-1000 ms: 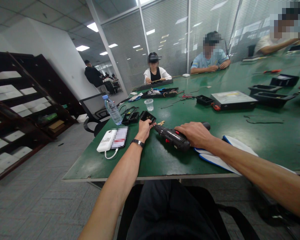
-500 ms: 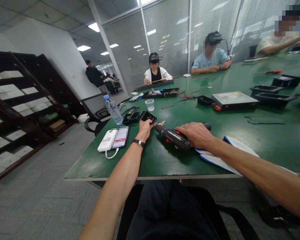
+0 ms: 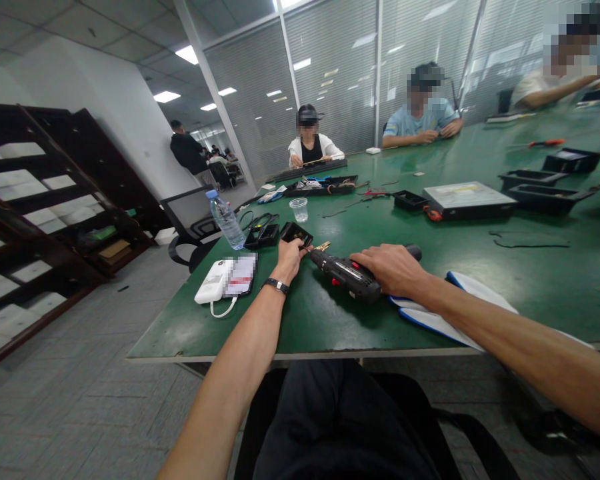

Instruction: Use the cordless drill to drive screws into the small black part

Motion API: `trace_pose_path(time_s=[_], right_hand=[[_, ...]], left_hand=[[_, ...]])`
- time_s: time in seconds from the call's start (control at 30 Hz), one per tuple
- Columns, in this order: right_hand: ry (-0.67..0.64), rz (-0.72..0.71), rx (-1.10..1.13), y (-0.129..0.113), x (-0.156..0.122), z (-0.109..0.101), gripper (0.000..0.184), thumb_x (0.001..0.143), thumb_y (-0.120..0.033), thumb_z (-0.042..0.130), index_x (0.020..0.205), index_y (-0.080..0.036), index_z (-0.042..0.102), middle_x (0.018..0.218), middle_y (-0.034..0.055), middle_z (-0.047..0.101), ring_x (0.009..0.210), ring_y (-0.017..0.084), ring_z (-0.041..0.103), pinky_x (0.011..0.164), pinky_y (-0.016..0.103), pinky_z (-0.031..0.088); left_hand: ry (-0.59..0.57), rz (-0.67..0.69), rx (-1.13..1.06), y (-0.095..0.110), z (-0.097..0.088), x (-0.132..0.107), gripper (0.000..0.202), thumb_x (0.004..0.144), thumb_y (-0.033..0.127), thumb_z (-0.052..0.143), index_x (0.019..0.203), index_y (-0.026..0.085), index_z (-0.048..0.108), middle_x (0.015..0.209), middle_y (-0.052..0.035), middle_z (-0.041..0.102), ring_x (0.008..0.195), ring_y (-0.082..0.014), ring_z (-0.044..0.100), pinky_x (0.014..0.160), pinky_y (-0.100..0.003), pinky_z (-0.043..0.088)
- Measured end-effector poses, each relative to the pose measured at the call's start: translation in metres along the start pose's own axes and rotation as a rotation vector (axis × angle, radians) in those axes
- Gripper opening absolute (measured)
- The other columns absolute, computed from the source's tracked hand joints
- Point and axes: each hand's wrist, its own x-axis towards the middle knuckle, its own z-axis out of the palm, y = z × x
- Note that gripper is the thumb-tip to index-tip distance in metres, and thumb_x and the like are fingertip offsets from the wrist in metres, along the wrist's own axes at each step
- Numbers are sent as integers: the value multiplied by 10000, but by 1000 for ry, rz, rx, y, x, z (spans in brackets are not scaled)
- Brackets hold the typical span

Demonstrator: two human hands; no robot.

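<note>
Black part (image 3: 295,233) lying on the green table (image 3: 330,320) is being pinched steady by my left hand (image 3: 289,259) so the bit can meet it, while my right hand (image 3: 391,268) is gripping the electric screwdriver (image 3: 347,275) low and level, resting over the white cloth (image 3: 455,313).
</note>
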Motion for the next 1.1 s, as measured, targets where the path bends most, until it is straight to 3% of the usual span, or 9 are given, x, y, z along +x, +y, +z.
trace_pose_path(time_s=[0.53,0.77,1.1], right_hand=[[5,-2,5,1,0,1,392,838,-298,569,1223,-231,589,979,87,714,883,249,644,692,315,339],[3,-13,6,2,1,2,424,821,-277,579,1241,-223,581,982,94,715,895,249,644,711,319,351],[21,-16,9,3,0,5,447,815,-276,582,1259,-223,571,1003,95,712,908,258,643,723,328,352]], left_hand=[[-21,16,23,-1,1,0,365,602,27,554,930,181,510,895,-38,585,781,-161,604,709,-387,588],[32,27,45,-2,2,1,383,593,15,572,928,190,513,875,-20,561,763,-144,590,699,-356,588],[23,27,50,-3,2,1,395,606,7,558,953,193,530,897,-28,568,770,-156,602,710,-382,591]])
